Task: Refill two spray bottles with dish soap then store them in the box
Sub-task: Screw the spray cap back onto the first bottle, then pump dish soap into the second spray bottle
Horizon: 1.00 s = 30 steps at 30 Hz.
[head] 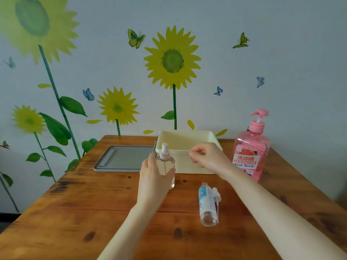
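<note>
The head view is the only one. The left hand (152,182) grips the upright bottle (166,164) around its body, thumb on the left side and fingers wrapped across the front. The bottle stands just in front of the box's (187,136) near-left corner, and I cannot tell whether its base touches the table (78,207). Its long axis runs straight up, with the spray head (164,150) fitted on top and clear of the fingers. The right hand (205,156) hovers level with that head, just to its right, in front of the box's near wall. Its fingers are curled with thumb and forefinger close together, and I cannot tell whether they pinch anything. My guess is that the next move is to twist the head off. It turns on this gap: the right hand is the nearer free one and needs only a short sideways reach to the left while the left hand steadies the body. The lying bottle (207,207) rests on the table between the forearms, neck open and pointing toward the box, with its loose sprayer (216,200) touching or just beside its right side. The soap (250,154) stands upright on the far right, beyond the right arm, so that hand is closer to it. A grey lid (120,158) lies left of the box.
</note>
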Tool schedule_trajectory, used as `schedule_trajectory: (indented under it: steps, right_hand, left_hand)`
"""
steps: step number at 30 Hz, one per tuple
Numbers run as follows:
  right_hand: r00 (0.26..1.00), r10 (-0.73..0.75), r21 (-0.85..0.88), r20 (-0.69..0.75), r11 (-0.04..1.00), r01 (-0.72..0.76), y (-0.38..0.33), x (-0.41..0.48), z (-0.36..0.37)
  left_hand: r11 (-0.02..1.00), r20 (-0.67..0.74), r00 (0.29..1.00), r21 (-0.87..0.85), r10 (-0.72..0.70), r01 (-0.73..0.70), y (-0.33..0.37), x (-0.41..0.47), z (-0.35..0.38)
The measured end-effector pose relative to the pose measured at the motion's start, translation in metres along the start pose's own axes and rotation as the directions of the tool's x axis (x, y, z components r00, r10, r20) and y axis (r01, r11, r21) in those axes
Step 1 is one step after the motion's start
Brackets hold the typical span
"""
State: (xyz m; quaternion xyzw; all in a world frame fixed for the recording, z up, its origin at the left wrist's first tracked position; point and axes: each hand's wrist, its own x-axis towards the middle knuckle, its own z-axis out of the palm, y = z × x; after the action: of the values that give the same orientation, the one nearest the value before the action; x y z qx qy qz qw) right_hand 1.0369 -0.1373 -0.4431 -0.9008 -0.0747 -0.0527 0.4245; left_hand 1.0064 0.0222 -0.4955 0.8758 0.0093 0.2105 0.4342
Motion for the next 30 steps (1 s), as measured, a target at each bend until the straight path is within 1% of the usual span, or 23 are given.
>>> schedule_trajectory:
  steps: [1,2,3,4,7,9,12,14,17,22,24,26,28,30]
  right_hand:
    - [1.000,0.017,-0.041,0.007,0.999,-0.016,0.007,-0.006,-0.006]
    - [0.999,0.031,-0.092,0.010,0.995,-0.030,0.014,-0.012,-0.011]
    - [0.999,0.048,-0.153,0.018,0.987,-0.045,0.020,-0.018,-0.015]
    - [0.997,0.067,-0.218,0.035,0.974,-0.057,0.025,-0.023,-0.017]
    - [0.986,0.128,-0.350,0.104,0.933,-0.085,0.035,-0.039,-0.019]
    - [0.982,0.143,-0.352,0.124,0.931,-0.091,0.040,-0.047,-0.018]
    - [0.982,0.139,-0.302,0.130,0.949,-0.094,0.048,-0.053,-0.013]
    - [0.983,0.130,-0.302,0.133,0.949,-0.084,0.052,-0.055,-0.008]
    - [0.981,0.137,-0.310,0.138,0.947,-0.088,0.057,-0.059,-0.002]
    - [0.986,0.123,-0.280,0.115,0.956,-0.086,0.059,-0.066,0.001]
    - [0.990,0.108,-0.269,0.087,0.960,-0.081,0.060,-0.067,0.001]
    - [0.997,0.074,-0.229,0.035,0.971,-0.064,0.059,-0.068,-0.001]
    - [0.999,0.034,-0.167,-0.012,0.985,-0.036,0.056,-0.069,-0.004]
    - [0.998,0.001,-0.106,-0.062,0.994,-0.008,0.051,-0.070,-0.007]
  left_hand:
    - [0.998,-0.032,0.997,0.005,0.069,-0.069,0.004,-0.009,0.000]
    - [0.993,-0.023,0.992,0.013,0.120,-0.120,0.007,-0.017,0.002]
    - [0.988,0.024,0.988,0.016,0.152,-0.152,0.008,-0.023,0.006]
    - [0.988,0.100,0.983,0.020,0.152,-0.155,0.008,-0.026,0.013]
    - [0.995,0.342,0.937,0.033,0.075,-0.092,0.011,-0.030,0.037]
    - [0.998,0.425,0.905,0.056,-0.008,-0.017,0.013,-0.031,0.051]
    - [0.990,0.454,0.884,0.125,-0.115,0.064,0.016,-0.031,0.067]
    - [0.982,0.469,0.869,0.161,-0.162,0.096,0.021,-0.030,0.071]
    - [0.977,0.501,0.844,0.176,-0.191,0.116,0.026,-0.033,0.074]
    - [0.975,0.470,0.857,0.157,-0.212,0.155,0.027,-0.037,0.077]
    - [0.976,0.466,0.858,0.119,-0.216,0.181,0.028,-0.039,0.076]
    - [0.974,0.461,0.861,0.033,-0.215,0.226,0.030,-0.038,0.075]
    - [0.948,0.439,0.874,-0.131,-0.207,0.291,0.036,-0.038,0.070]
    - [0.884,0.403,0.891,-0.315,-0.206,0.347,0.046,-0.037,0.065]
